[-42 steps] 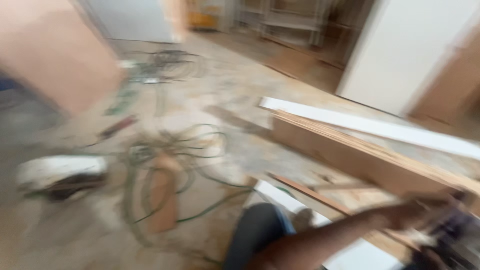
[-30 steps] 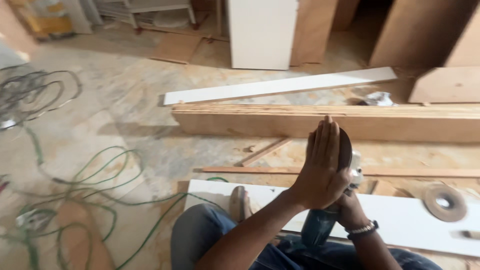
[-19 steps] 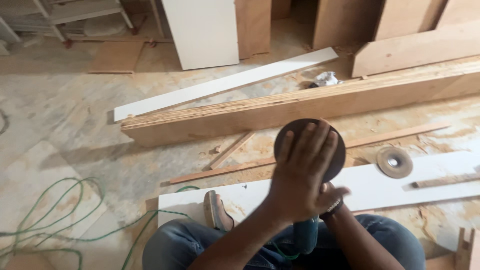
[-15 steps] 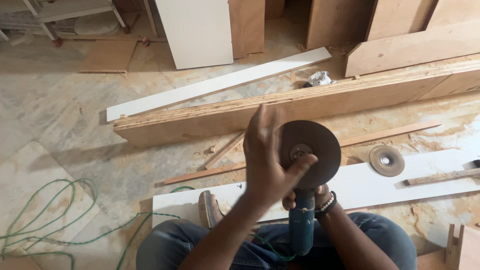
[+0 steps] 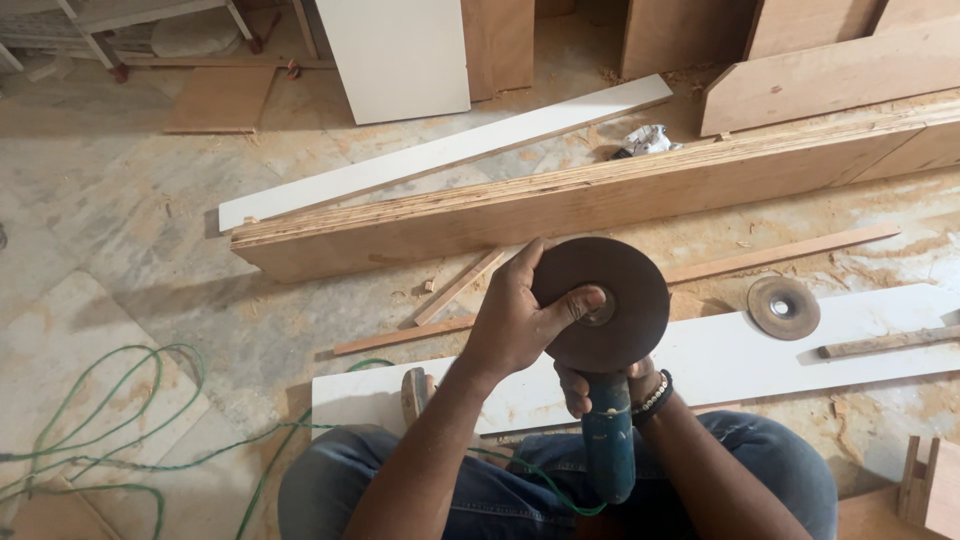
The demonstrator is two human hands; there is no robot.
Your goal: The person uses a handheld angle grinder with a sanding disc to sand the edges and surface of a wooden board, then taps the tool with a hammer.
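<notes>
The left hand (image 5: pixel 520 320) is gripping the rim of a dark round sanding disc (image 5: pixel 600 303), its thumb pressing flat near the disc's centre and its fingers curling behind the edge, where they are hidden. The right hand (image 5: pixel 600 385) is wrapping closed around the neck of a teal angle grinder (image 5: pixel 608 450) just under the disc; the disc is covering most of this hand, so only the knuckles and a beaded bracelet at the wrist are showing. The grinder is being held over the person's lap, its long axis running straight up and down in the head view, body toward the person and head away, with the disc's face turned up at the camera. The tool's rear end is being lost between the jeans-clad knees, and how the disc is fixed on cannot be made out.

Beyond the hands, a white board (image 5: pixel 800 350) is lying across the floor with a second worn disc (image 5: pixel 783 307) resting on it. Farther off, a long plywood beam (image 5: pixel 560 215) is lying crosswise, and a green cable (image 5: pixel 120 440) is looping at the left, running off the frame's edge.
</notes>
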